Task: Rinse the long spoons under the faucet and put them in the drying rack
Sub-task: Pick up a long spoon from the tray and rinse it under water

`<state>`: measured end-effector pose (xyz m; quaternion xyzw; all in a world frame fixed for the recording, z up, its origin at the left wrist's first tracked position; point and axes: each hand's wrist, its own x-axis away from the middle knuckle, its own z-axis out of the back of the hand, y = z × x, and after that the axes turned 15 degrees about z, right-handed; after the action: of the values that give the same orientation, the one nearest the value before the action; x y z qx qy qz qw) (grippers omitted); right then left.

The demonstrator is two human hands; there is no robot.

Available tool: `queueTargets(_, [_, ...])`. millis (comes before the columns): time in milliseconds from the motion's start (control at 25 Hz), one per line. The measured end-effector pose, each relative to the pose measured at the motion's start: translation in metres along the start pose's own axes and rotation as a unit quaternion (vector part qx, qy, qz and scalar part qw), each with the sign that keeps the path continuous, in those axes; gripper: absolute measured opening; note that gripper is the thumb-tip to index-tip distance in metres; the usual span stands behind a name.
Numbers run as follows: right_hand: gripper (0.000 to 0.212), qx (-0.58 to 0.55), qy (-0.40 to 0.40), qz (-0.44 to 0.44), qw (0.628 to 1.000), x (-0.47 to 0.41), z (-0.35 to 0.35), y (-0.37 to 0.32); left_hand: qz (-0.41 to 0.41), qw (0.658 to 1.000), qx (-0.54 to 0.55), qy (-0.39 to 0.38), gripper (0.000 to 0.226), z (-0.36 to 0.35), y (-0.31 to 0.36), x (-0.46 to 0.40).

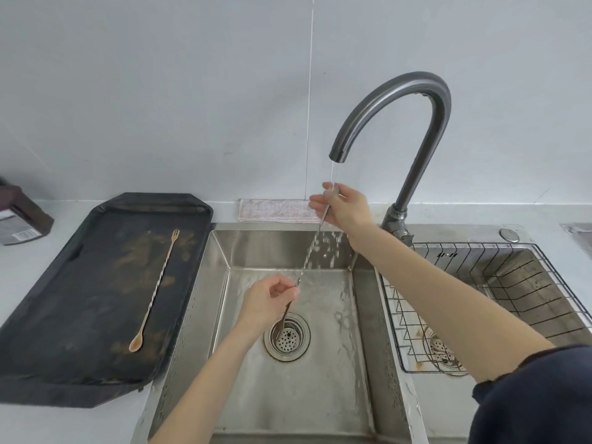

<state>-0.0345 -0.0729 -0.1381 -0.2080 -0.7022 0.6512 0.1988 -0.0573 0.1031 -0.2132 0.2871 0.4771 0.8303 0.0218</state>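
Head view looks down on a stainless steel sink basin (282, 392) with a round perforated drain (287, 337) near its centre. From 1 o'clock a dark grey gooseneck faucet (413, 100) arches over the basin, and a thin stream of water (333, 173) falls from its spout. 1 long twisted-stem metal spoon (309, 254) is held slanted under that stream: the right hand (341, 206) pinches its upper end just below the spout, and the left hand (267, 298) is closed around the stem lower down, with the bowl end hanging over the drain. Water splashes off the stem toward the back wall of the basin. At 9 o'clock a black rectangular tray (73, 363) with brown stains lies on the counter, and a second long twisted spoon with a fork tip (153, 291) rests on it. At 3 o'clock a black wire drying rack (519, 274) sits in the smaller basin. A pale folded cloth (272, 211) lies behind the sink.
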Motion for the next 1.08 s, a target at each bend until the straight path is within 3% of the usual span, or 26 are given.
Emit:
queueTargets(200, [0.072,0.19,-0.101,0.054,0.975,0.031,-0.005,0.033,0.005,0.998,0.055,-0.035,0.007,0.004,0.015,0.001])
queueTargets(240, [0.07,0.209,-0.103,0.074,0.97,0.033,-0.003,0.038,0.009,0.997,0.061,-0.051,0.008,0.005,0.017,0.003])
queueTargets(360, [0.031,0.291,-0.12,0.116,0.942,0.031,0.008,0.042,0.018,0.99,0.094,-0.107,0.018,0.012,0.028,0.006])
queueTargets(520, [0.034,0.331,-0.153,0.105,0.925,0.035,0.024,0.045,0.032,0.963,0.174,-0.202,0.02,0.022,0.049,0.006])
queueTargets(640, [0.032,0.397,-0.179,0.127,0.891,0.043,0.032,0.053,0.021,0.947,0.219,-0.233,0.023,0.025,0.065,0.0])
queueTargets(760, [0.028,0.413,-0.184,0.127,0.883,0.053,0.035,0.063,0.008,0.946,0.218,-0.24,0.025,0.023,0.078,-0.007])
queueTargets(880, [0.027,0.425,-0.176,0.105,0.882,0.062,0.036,0.068,-0.006,0.96,0.15,-0.236,0.017,0.016,0.092,-0.014])
queueTargets(1080, [0.028,0.464,-0.178,0.094,0.863,0.072,0.041,0.079,-0.022,0.987,0.074,-0.143,0.014,0.004,0.114,-0.026])
